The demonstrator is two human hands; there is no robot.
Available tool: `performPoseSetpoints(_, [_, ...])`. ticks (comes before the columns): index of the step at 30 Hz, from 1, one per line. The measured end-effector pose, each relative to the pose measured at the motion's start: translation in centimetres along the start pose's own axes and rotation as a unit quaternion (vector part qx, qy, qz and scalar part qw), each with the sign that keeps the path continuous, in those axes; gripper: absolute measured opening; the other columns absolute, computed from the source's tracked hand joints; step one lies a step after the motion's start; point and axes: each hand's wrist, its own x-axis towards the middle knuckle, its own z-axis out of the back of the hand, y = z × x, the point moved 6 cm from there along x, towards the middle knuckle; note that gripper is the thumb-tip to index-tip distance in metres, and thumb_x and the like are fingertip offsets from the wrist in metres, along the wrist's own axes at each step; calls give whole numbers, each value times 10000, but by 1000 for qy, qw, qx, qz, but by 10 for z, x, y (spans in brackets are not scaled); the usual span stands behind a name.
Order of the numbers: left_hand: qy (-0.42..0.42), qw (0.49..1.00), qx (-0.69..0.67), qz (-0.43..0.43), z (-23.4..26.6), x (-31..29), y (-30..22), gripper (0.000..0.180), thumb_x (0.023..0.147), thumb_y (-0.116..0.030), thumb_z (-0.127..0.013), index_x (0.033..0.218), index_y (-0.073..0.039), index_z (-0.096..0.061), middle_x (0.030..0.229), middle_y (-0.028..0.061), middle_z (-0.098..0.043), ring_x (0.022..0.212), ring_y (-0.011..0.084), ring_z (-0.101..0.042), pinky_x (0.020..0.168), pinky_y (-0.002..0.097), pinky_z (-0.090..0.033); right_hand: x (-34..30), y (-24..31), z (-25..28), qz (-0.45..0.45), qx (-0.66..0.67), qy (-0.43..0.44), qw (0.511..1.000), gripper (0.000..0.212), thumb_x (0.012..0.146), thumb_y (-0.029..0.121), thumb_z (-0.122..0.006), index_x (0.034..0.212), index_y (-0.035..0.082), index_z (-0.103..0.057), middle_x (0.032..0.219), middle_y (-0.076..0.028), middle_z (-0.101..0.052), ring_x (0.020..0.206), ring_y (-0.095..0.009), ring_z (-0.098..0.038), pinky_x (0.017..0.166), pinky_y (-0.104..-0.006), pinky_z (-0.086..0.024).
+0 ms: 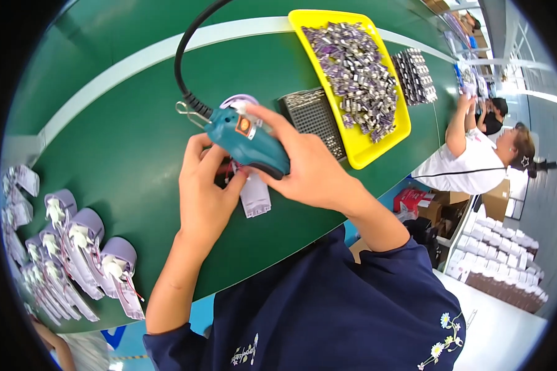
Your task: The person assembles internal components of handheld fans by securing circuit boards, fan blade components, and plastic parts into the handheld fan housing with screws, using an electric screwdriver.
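Observation:
My right hand (pixel 309 162) is wrapped round a teal electric screwdriver (pixel 246 143) with a black cable and a wire hanging loop at its end. Beneath it, my left hand (pixel 205 185) grips a pale lavender plastic housing (pixel 255 198), fingers curled in around it. The screwdriver's body covers much of the housing, and its tip is hidden. A little red wire shows between the left fingers. The housing's rounded end peeks out beyond the tool.
A yellow tray (pixel 356 157) heaped with small purple and silver parts lies at the right, beside a dark gridded tray (pixel 315 114). Rows of small parts (pixel 414 75) sit beyond. Several lavender housings (pixel 119 250) with red wires stand at the left. A co-worker (pixel 470 167) is at the far right.

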Motion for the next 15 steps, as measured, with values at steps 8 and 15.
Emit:
performPoseSetpoints(8, [7, 998, -35, 52, -2, 3, 3, 244, 773, 105, -742, 1001, 48, -674, 1087, 85, -534, 912, 184, -665, 767, 284, -627, -57, -31, 56, -17, 385, -179, 905, 740, 819, 335, -792, 1378, 18, -427, 870, -147, -685, 432, -75, -474, 427, -212, -403])
performPoseSetpoints(15, [-1, 997, -21, 70, -24, -3, -1, 245, 778, 97, -747, 1001, 65, -653, 1087, 84, -525, 904, 180, -667, 744, 266, -626, -107, -29, 133, 454, 258, -297, 800, 936, 862, 692, -545, 1556, 187, -169, 891, -34, -512, 536, -140, -489, 489, -298, -458])
